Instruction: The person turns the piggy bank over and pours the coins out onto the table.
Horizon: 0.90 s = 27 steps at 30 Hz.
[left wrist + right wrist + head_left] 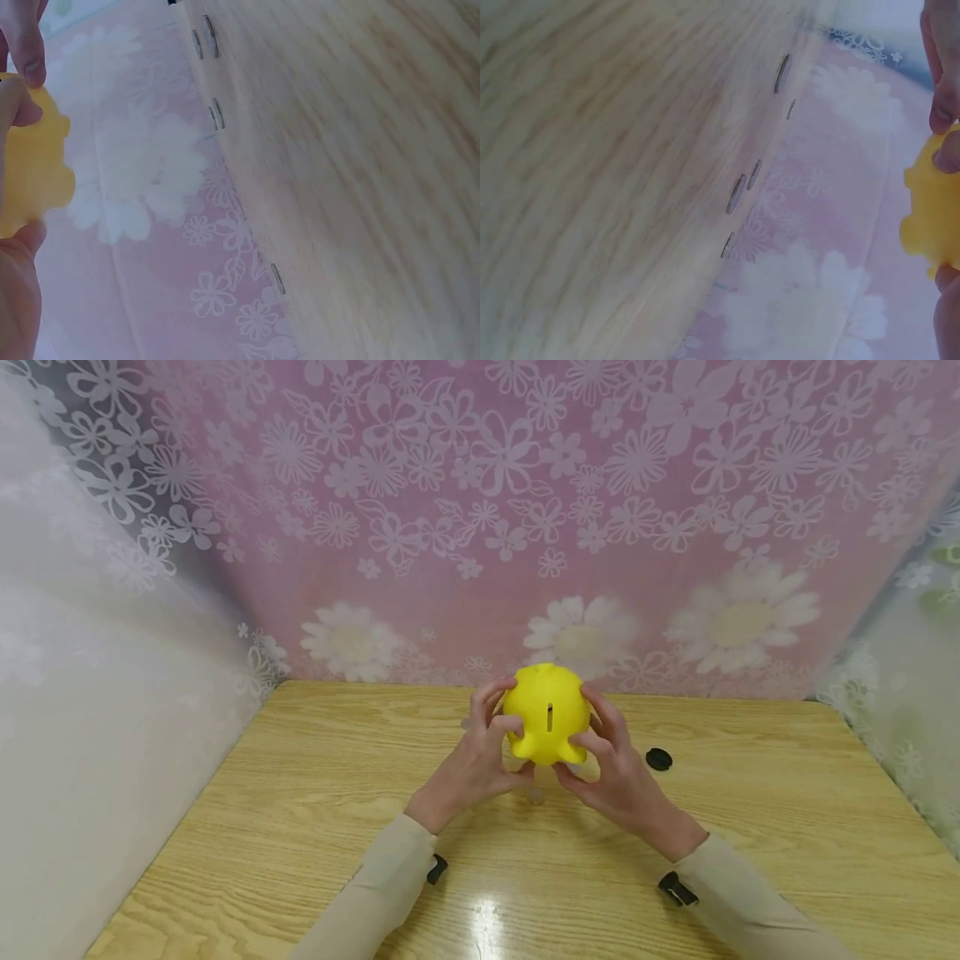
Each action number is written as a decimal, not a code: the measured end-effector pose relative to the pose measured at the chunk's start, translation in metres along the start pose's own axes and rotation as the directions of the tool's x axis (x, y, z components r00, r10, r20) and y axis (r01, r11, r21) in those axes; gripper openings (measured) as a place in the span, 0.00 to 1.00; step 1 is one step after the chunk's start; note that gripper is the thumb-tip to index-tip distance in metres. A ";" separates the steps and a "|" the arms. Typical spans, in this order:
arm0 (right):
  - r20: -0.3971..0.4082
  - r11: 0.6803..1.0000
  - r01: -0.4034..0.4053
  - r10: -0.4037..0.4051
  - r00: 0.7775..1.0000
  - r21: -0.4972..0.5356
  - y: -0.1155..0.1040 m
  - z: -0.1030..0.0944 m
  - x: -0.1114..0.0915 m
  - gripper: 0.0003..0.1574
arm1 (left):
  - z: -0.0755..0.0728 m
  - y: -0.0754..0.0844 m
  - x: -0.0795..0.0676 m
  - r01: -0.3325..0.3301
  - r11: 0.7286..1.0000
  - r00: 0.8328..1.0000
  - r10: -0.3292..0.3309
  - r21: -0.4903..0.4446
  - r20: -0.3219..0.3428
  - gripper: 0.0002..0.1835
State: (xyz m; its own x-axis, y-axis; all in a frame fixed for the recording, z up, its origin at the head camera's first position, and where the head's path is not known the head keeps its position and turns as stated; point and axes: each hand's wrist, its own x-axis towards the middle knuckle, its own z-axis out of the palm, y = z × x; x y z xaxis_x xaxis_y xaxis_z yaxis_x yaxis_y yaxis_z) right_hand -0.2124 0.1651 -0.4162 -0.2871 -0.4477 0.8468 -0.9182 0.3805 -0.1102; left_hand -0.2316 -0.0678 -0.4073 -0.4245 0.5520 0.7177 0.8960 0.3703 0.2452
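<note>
A yellow piggy bank (546,693) is held up above the wooden table, its coin slot facing the head camera. My left hand (476,756) grips its left side, fingers curled around the body and thumb underneath. On the opposite side my right hand (618,768) grips it the same way. In the left wrist view the yellow body (37,165) shows at the left edge between fingers and thumb. The right wrist view has its stubby feet (913,234) at the right edge. Beneath the bank, a coin (536,795) lies partly hidden by the hands.
A round black plug (658,759) lies on the table (750,793) to the right of the hands. Several coins lie flat on the tabletop, among them one coin (278,279) in the left wrist view and another coin (736,193) in the right. A flowered pink curtain (450,527) hangs behind.
</note>
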 end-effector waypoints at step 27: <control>0.027 0.992 0.015 -0.011 1.000 -0.129 -0.002 -0.002 -0.003 0.25 | 0.002 -0.001 -0.004 0.001 1.000 1.000 -0.001 0.019 -0.012 0.37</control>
State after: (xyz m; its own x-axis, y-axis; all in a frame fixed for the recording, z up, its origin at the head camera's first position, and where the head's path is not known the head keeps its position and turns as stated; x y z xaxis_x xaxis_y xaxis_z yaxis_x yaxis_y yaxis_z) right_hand -0.2096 0.1670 -0.4175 -0.2842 -0.4738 0.8335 -0.8794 0.4752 -0.0297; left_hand -0.2310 -0.0688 -0.4122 -0.4240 0.5427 0.7251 0.8928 0.3850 0.2339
